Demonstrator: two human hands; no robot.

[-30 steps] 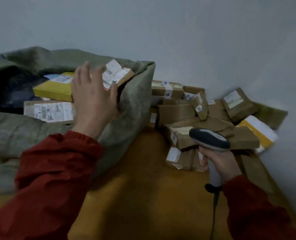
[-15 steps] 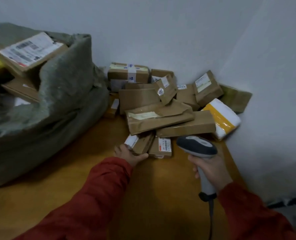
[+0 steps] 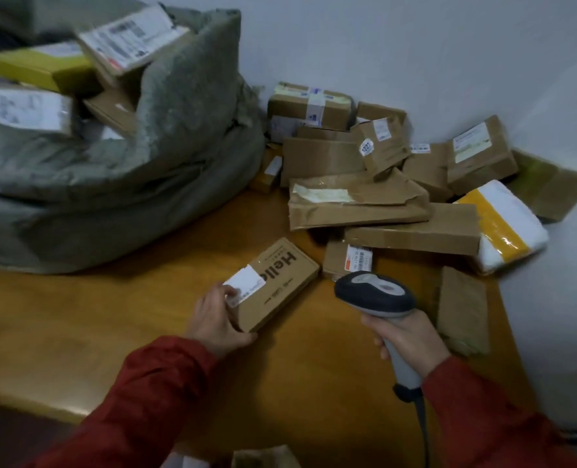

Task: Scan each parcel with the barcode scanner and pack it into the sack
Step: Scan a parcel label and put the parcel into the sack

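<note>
Several parcels lie inside the grey-green sack (image 3: 179, 136) at the left, e.g. a yellow box (image 3: 40, 67) and a labelled brown parcel (image 3: 128, 35) on top, so part of the work looks done. To the right of it, on the wooden table (image 3: 94, 332), the left hand (image 3: 216, 320) grips the near corner of the Hello carton (image 3: 280, 282), thumb at the near edge and fingers curled over its white label. This carton lies flat, apart from the heap & not yet in the sack. Further right the right hand (image 3: 410, 344) is wrapped round the handle of the barcode scanner (image 3: 375, 293); I judge the scan comes next. At the far right a pile of brown boxes (image 3: 358, 201) and a white-yellow mailer (image 3: 503, 224) wait in the corner, approx. a dozen or more, so a good part is left.
</note>
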